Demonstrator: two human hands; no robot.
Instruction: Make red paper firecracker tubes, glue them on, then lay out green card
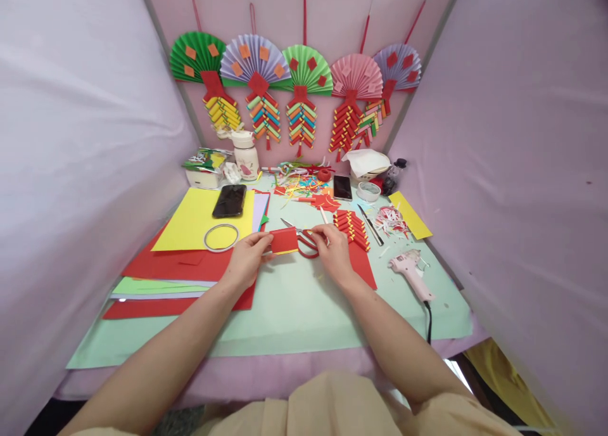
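Observation:
My left hand (pixel 247 258) pinches a small red paper piece (pixel 284 239) by its left end. A yellow strip runs along the paper's lower edge. My right hand (pixel 334 252) is closed, its thumb and forefinger pressed together just right of the paper; a tiny yellowish bit seems to show at the fingertips, too small to name. Red-handled scissors (pixel 308 253) lie between my hands, partly hidden behind the paper, with the blade tips pointing to the upper left. Just beyond my right hand is a bundle of red paper rolls with yellow ends (pixel 354 228), with red paper (pixel 363 268) below it.
Coloured sheets (pixel 166 268), a phone (pixel 229 201) and a tape ring (pixel 205 238) lie left. At right are a glue gun (pixel 411 274), a black pen-like tool (pixel 370 225) and paper scraps (pixel 390 220). A bottle (pixel 245 157), second phone (pixel 342 187) and bowl (pixel 368 163) stand behind.

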